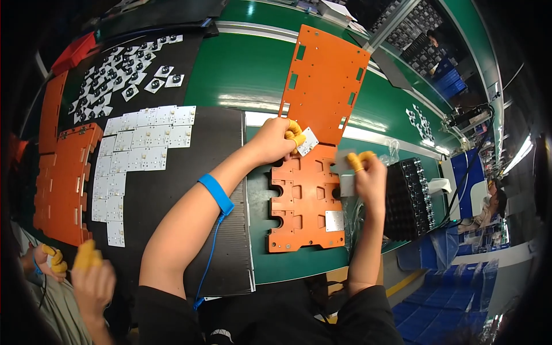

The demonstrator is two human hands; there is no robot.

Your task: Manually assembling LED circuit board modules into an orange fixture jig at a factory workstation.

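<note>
A: Square board [309, 141], small and white, pinched in the left hand [275, 141] between yellow-capped fingertips [295, 133]. It sits right at the seam where the lower orange jig [302, 204] meets the raised orange lid [325, 80].

B: Right hand?

A: Right hand [368, 175] is closed around a few grey square plates [346, 172], yellow cot on the index tip, held just off the jig's right edge. Both hands gripping, neither open.

B: Step?

A: Looks like loading the jig. One grey plate [334, 220] already sits in the lower right pocket; the other pockets look empty. I'd call it early in the fill.

B: Next move needs what?

A: My guess: board has to go flat and squared into a top pocket, corners lined up with the cutout, then fingertips let go without dragging it. It's tilted now, so it needs levelling first. Right hand would have to peel one plate off its stack with one thumb, which is fiddly.

B: Risks?

A: Board catching on the lid's hinge edge, or two plates coming off together.

B: Anything else around?

A: Blue wrist strap [217, 192] with cord on the left forearm. Black mat [190, 190] with rows of white boards [144, 141] to the left, more orange jigs [63, 178] stacked far left, black tray [409, 198] to the right on the green tabletop [241, 75]. Another person's capped hand [89, 276] at lower left.
</note>
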